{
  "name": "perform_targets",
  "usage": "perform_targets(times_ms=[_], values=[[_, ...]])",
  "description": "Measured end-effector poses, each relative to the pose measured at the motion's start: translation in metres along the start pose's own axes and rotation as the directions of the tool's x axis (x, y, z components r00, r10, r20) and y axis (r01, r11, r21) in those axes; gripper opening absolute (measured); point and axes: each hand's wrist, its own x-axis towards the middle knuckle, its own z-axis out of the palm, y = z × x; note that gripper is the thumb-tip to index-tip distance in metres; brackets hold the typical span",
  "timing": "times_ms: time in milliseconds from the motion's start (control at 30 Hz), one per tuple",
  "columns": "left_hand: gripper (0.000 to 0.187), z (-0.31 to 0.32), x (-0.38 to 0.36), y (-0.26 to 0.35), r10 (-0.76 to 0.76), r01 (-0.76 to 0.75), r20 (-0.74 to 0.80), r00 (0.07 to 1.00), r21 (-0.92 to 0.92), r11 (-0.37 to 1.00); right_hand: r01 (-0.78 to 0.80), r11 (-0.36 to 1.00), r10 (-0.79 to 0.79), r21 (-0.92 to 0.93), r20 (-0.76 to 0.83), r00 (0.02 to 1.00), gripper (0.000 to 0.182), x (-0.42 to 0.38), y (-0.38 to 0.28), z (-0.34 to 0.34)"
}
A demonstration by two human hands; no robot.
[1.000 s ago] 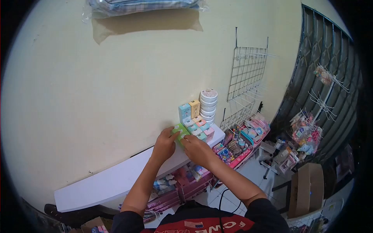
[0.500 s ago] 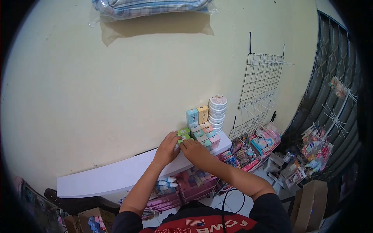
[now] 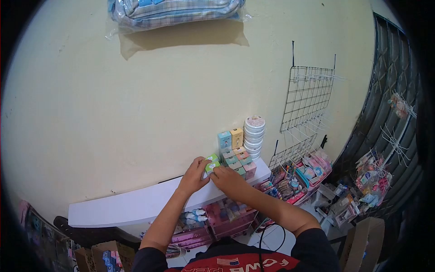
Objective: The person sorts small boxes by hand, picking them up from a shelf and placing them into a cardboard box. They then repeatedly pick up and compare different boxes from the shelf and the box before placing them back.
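Two green boxes (image 3: 212,164) stand on the white shelf (image 3: 131,202), side by side one behind the other. My left hand (image 3: 195,176) presses its fingers against their left side. From the right and front, my right hand (image 3: 224,178) has its fingers curled onto the nearer green box. Just right of them is a group of small pastel boxes (image 3: 239,162) in green and pink. Behind that group stand a taller blue box (image 3: 224,140) and a yellow box (image 3: 237,138). The lower parts of the green boxes are hidden by my hands.
A stack of white round tubs (image 3: 254,136) rises at the shelf's right end. Wire grid racks (image 3: 308,97) hang on the wall, above baskets of small goods (image 3: 290,181). Pink drawers (image 3: 226,216) are below the shelf. A wrapped plaid bag (image 3: 176,13) hangs above.
The view has shifted slightly, so the scene sits a little lower. Both hands stay at the green boxes, and these now appear closer together and more uncovered.
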Motion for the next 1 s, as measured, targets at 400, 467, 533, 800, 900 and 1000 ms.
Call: perform_targets(times_ms=[400, 467, 533, 800, 900, 1000], values=[[0.074, 0.011, -0.014, -0.010, -0.191, 0.183, -0.047, 0.980, -0.145, 0.972, 0.000, 0.979, -0.017, 0.204, 0.086, 0.996, 0.047, -0.003, -0.001, -0.013], [0.073, 0.008, -0.016, -0.006, -0.217, 0.209, -0.043, 0.975, -0.150, 0.966, -0.008, 0.974, -0.014, 0.225, 0.095, 0.995, 0.050, -0.004, -0.001, -0.011], [0.068, 0.005, -0.016, -0.004, -0.154, 0.148, -0.053, 0.987, -0.110, 0.983, -0.010, 0.973, -0.010, 0.230, 0.087, 0.996, 0.052, -0.006, -0.001, -0.007], [0.059, 0.003, -0.025, -0.006, -0.231, 0.230, 0.010, 0.973, -0.140, 0.963, 0.111, 0.971, -0.095, 0.209, -0.086, 0.992, 0.024, -0.009, -0.002, -0.007], [0.059, -0.002, -0.033, -0.002, -0.326, 0.326, 0.036, 0.945, -0.195, 0.925, 0.147, 0.972, -0.131, 0.186, -0.095, 0.987, 0.021, -0.009, -0.002, -0.009], [0.058, -0.011, -0.040, 0.008, -0.350, 0.333, -0.049, 0.935, -0.207, 0.920, 0.172, 0.967, -0.154, 0.189, -0.107, 0.982, 0.024, -0.011, 0.000, -0.008]])
